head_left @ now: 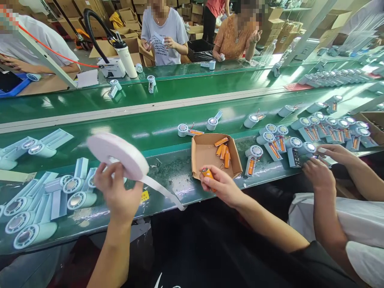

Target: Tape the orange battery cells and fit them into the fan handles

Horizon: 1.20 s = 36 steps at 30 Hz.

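No words or numbers can be read anywhere. A small yellow sticker [144, 196] sits on the green belt [168, 130] at lower left of middle, but its print is too tiny.

The location is a factory assembly line; 2 green conveyor belts [168, 90] run side by side across the view; rows of identical pale blue fan housings [33, 234] lie on them; a small cardboard tray [201, 154] holds orange battery cells [223, 154]; 3 seated workers [165, 34] face the far belt; stacked cardboard cartons [90, 12] fill the background; a white machine [112, 67] stands beside the line.
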Motion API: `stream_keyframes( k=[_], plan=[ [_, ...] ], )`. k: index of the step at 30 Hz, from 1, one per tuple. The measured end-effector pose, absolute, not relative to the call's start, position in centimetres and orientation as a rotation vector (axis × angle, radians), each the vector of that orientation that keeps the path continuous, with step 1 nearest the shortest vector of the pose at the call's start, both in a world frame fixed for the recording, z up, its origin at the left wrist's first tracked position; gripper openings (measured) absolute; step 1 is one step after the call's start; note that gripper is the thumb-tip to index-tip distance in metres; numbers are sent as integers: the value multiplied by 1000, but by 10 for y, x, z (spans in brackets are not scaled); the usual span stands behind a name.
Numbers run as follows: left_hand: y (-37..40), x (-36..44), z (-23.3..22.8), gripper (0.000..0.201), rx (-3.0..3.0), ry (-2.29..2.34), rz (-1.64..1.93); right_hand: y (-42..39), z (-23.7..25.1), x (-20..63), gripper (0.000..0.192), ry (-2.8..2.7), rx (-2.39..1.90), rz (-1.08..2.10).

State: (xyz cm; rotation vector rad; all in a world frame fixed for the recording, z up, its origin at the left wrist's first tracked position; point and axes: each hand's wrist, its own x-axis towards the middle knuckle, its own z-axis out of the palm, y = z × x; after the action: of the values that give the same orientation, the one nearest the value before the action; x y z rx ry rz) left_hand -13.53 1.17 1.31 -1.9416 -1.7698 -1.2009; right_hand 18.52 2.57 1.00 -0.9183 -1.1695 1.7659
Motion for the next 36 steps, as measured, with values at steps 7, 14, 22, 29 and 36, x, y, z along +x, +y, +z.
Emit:
stream_keyframes(
  k=[7, 14, 22, 29, 36],
  plan=[
    [2, -85, -3, 74, -2160, -1395, -937, 40, 46, 196, 47, -1466, -1057, 1411],
    [-3, -79, -4, 64, -2146, -1350, -901, 41, 60, 195, 44, -1958, -1221, 1071],
    [0, -73, -1, 52, -2055, -1375, -903, 40, 56, 176, 43, -1965, -1157, 1177],
    [2, -65, -2, 42, -1942, -1444, -873, 60, 36, 161, 32, -1393, -1002, 1399],
    [5, -13, -7, 59, -1803, -1618, -999, 48, 4, 105, 44, -551, -757, 1205]
  ],
)
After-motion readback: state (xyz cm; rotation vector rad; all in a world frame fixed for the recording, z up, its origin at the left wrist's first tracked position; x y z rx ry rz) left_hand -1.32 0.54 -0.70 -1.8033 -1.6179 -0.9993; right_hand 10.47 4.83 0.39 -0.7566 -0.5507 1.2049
